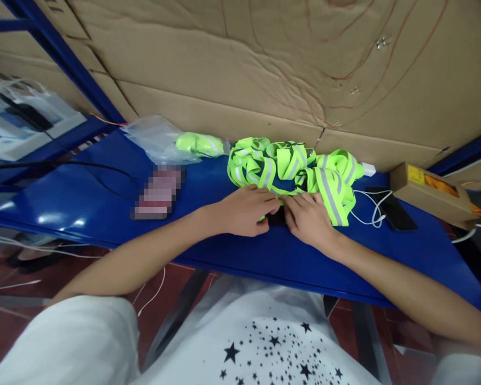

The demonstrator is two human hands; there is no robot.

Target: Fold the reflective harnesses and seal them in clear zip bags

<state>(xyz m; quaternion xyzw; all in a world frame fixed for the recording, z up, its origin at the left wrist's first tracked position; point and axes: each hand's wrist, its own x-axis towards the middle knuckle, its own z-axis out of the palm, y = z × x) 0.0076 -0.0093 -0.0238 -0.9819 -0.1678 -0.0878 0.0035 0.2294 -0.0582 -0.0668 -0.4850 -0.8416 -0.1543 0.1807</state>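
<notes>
A tangle of neon-green reflective straps [292,166] with grey stripes lies on the blue table [84,208]. My left hand [246,210] and my right hand [308,216] meet at the near edge of the tangle, fingers curled and pinched together over a small dark piece [276,217] attached to the straps. What exactly the fingers grip is partly hidden. A folded neon-green bundle [200,143] lies apart at the back, next to a clear plastic bag [156,140].
A blurred pink phone-like object [158,192] lies left of my hands. A black phone [393,209] with a white cable [371,211] and a cardboard box [433,191] sit at the right. Cardboard sheets form the back wall. Black cable runs across the table's left.
</notes>
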